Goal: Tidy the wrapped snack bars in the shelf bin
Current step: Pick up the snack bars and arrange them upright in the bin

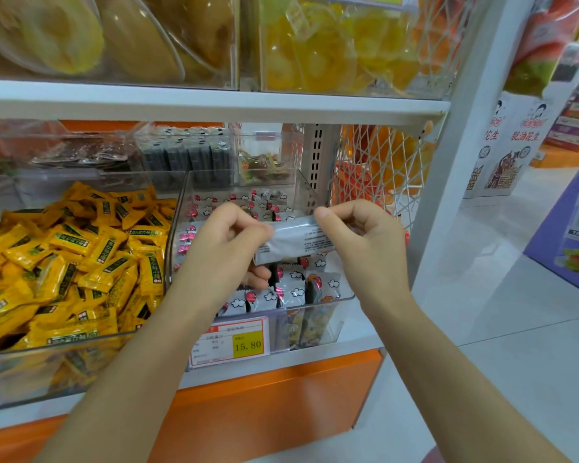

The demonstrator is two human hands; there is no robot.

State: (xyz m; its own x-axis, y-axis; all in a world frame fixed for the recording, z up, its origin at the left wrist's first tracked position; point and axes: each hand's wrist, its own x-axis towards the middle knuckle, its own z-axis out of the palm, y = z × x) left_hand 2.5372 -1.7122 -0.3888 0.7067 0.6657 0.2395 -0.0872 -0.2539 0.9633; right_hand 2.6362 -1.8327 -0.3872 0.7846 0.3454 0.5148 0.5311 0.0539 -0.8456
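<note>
A clear plastic shelf bin holds several silver wrapped snack bars printed with red and white cloud marks, standing in rows. Above the bin I hold one silver bar lengthwise, its printed back facing me. My left hand pinches its left end, my right hand pinches its right end. Part of the rows is hidden behind my hands.
A bin of yellow wrapped snacks stands to the left. A price tag reading 15.80 hangs on the bin front. Dark snack packs sit behind, a white mesh panel and white shelf post stand to the right.
</note>
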